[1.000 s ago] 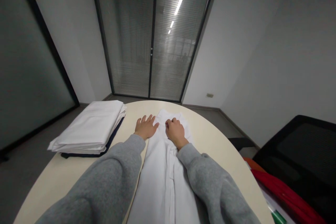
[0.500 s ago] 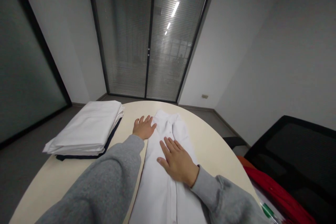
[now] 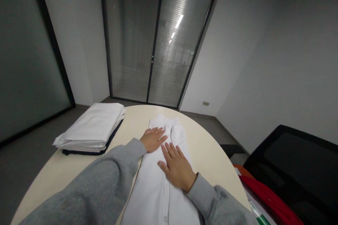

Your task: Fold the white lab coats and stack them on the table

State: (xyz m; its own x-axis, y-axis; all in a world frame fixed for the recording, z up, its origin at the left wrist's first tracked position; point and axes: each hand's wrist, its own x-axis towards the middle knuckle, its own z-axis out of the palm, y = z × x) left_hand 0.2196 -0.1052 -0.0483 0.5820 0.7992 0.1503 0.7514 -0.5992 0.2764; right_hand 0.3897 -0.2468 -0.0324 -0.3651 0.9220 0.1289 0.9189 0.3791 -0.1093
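Note:
A white button-up shirt [image 3: 150,186] lies lengthwise on the round table, its collar at the far end and its button strip facing up. My left hand [image 3: 153,139] rests flat on the upper left part of the shirt, fingers stretched toward the collar. Just nearer and to the right, my right hand [image 3: 177,166] lies palm down over the button strip, fingers spread. Neither hand grips the cloth. The shirt's lower end runs out of view at the bottom.
A stack of folded white cloth [image 3: 92,124] with a dark piece beneath sits on the left of the cream table [image 3: 208,172]. At the right stands a black mesh chair [image 3: 295,161], with red fabric [image 3: 269,197] beside the table edge. Glass doors [image 3: 153,42] are beyond.
My left hand has moved right, from the shirt's left edge onto its upper front. My right hand stays flat on the shirt. The camera view has tilted slightly.

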